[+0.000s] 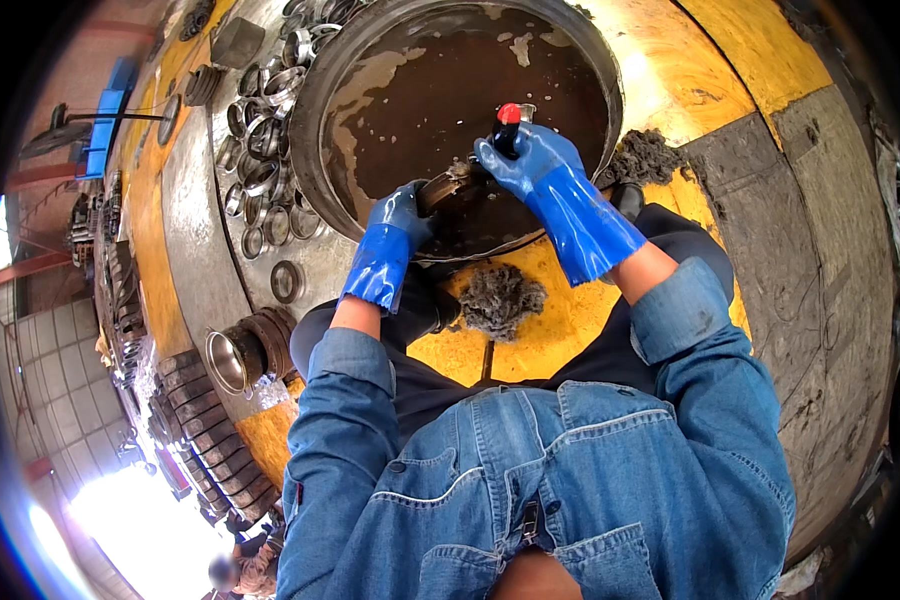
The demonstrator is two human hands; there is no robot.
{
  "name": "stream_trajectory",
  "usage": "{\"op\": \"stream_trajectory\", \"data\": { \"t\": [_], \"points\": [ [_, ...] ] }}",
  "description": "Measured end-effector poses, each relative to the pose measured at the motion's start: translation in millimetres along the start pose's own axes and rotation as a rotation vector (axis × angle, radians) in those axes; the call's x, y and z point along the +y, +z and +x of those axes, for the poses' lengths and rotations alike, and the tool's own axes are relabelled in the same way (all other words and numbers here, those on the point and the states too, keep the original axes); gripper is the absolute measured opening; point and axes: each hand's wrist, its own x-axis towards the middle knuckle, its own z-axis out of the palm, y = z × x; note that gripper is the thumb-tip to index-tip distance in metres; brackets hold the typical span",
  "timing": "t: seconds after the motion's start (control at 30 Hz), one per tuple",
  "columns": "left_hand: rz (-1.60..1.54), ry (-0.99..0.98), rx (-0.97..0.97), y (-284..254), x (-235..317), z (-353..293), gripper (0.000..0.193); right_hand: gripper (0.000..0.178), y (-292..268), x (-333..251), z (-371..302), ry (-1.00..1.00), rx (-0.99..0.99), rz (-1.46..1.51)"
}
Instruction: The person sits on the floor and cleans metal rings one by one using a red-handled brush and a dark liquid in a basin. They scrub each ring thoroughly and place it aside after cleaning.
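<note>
Both my hands wear blue rubber gloves over the near part of a large round basin [308, 150] of dark, dirty liquid. My left hand [398, 215] is closed round a brownish metal ring [442, 188], which is tilted above the liquid and partly hidden by the glove. In my right hand [538, 160] is a tool with a black, red-ended handle [508, 125]. The handle points up and away from me; I cannot make out the tool's working end. My right fingers are close to the ring's right edge.
Many metal rings [262, 140] lie heaped left of the basin. A single ring [287, 281] and a shiny cup-shaped part [232, 360] lie nearer. Grey fibre wads sit below the basin [502, 300] and at its right [648, 158]. A person [255, 565] is at lower left.
</note>
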Motion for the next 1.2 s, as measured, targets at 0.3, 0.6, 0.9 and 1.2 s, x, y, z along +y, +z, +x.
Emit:
{"op": "stream_trajectory", "data": {
  "t": [0.3, 0.6, 0.9, 1.2],
  "points": [
    [0.434, -0.129, -0.009, -11, 87, 10, 0.065, 0.031, 28, 34, -18, -0.288, -0.223, -0.446],
    [0.191, 0.065, 0.018, -4, 5, 5, 0.059, 0.039, -33, -4, -1, 0.130, -0.259, 0.065],
    [0.129, 0.030, -0.075, -7, 9, 6, 0.051, 0.033, 25, -43, -7, -0.567, -0.047, -0.031],
    [-0.101, 0.020, 0.126, 1, -1, -4, 0.062, 0.044, -10, -21, 10, 0.032, -0.037, 0.077]
  ]
}}
